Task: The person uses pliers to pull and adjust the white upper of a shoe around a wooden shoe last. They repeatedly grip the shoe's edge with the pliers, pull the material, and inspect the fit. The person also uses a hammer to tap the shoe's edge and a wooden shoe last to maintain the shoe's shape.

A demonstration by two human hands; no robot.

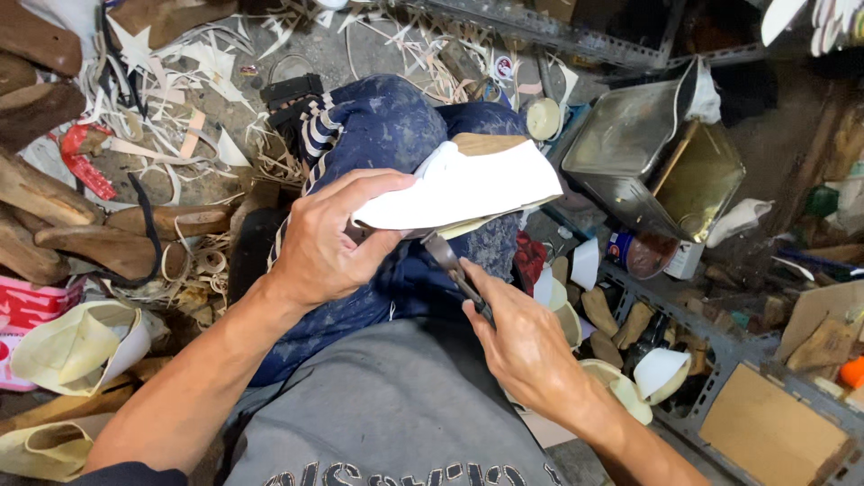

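Left hand [324, 247] clamped on the white shoe upper [463, 189] propped on the raised knee [396, 135], right hand [522, 337] closed round the pincers [450, 263] biting its lower edge: best pulled steadily, last kept pinned.
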